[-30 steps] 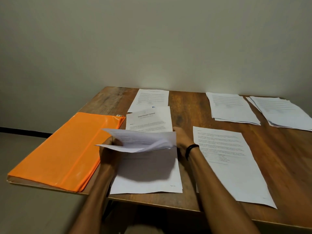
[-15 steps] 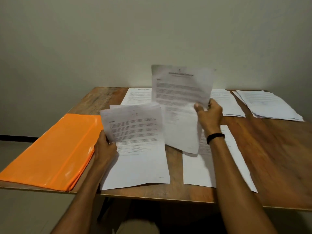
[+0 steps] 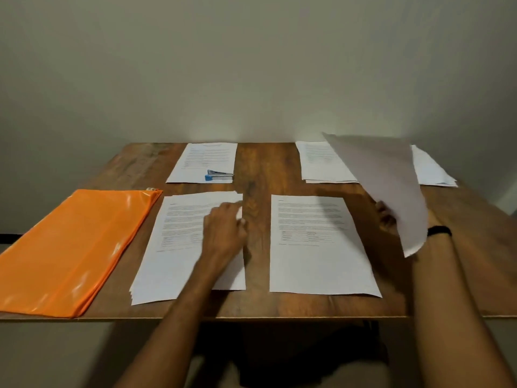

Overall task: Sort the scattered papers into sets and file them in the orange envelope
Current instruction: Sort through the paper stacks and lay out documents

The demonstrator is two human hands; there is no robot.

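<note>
Hands have parted: left hand now rests on the near-left stack, its earlier page laid down, grip unclear; right hand grips a raised sheet, swung rightward; orange envelope lies left on the bench.

We see our left hand on the right edge of the near-left stack, beside the orange envelope on the counter. Our right hand grips a lifted sheet, tilted before the far-right piles. A single sheet lies between our hands. A blue stapler sits on the far-left paper.
</note>
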